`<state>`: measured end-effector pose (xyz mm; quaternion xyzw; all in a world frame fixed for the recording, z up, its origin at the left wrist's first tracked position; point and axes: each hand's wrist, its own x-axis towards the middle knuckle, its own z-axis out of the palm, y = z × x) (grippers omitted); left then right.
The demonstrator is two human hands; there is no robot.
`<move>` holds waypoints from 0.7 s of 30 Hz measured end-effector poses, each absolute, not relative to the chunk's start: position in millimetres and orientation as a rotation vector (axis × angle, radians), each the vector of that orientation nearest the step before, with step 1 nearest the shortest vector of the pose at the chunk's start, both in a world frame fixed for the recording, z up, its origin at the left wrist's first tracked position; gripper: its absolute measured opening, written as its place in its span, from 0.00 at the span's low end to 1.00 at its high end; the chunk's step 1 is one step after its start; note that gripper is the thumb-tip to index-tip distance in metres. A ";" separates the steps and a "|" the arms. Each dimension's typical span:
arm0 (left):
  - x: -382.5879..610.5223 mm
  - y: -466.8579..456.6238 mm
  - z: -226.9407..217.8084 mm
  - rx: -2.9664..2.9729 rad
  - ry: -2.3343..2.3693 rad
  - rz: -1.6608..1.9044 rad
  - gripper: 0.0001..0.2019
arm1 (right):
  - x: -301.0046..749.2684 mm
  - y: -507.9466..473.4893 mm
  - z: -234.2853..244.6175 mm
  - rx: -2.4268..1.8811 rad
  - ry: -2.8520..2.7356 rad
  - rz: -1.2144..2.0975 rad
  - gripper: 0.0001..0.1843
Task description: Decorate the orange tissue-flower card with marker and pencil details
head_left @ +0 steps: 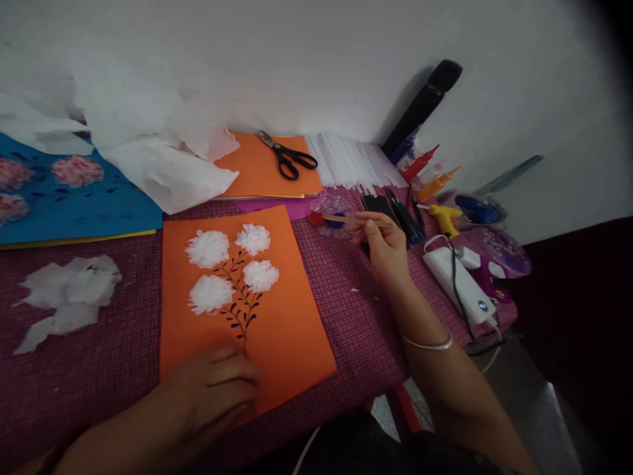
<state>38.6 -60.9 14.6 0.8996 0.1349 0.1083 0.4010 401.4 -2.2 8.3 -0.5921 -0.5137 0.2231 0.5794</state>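
Note:
A sheet of orange paper (291, 316) lies on the table before me, bearing several white tissue-paper flowers (210, 293) and dark painted stems with leaves (240, 307). My left hand (212, 389) rests on the paper's lower part, fingers laid loosely over it, slightly blurred. In a pinch, my right hand (383, 247) holds a thin wooden-coloured brush (346, 220). Its far end is over a small clear dish (329, 227) with red paint (316, 218) and blue paint (336, 221); whether it touches the paint I cannot tell.
White tissue pieces (74, 290) lie at left, below a blue flower picture (89, 204). Scissors (287, 155) sit on orange paper behind, beside white strips (346, 161). A yellow glue gun (445, 218), paint bottles (420, 161) and a white power box (459, 284) stand right.

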 end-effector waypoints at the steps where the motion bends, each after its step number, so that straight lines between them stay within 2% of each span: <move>1: 38.2 -60.8 13.8 2.280 0.335 0.276 0.13 | 401.5 -2.1 8.2 -1.382 -1.205 0.520 0.15; 21: 47.3 -59.3 29.8 2.283 0.308 0.232 0.11 | 400.6 -5.2 10.0 -1.390 -1.239 0.503 0.12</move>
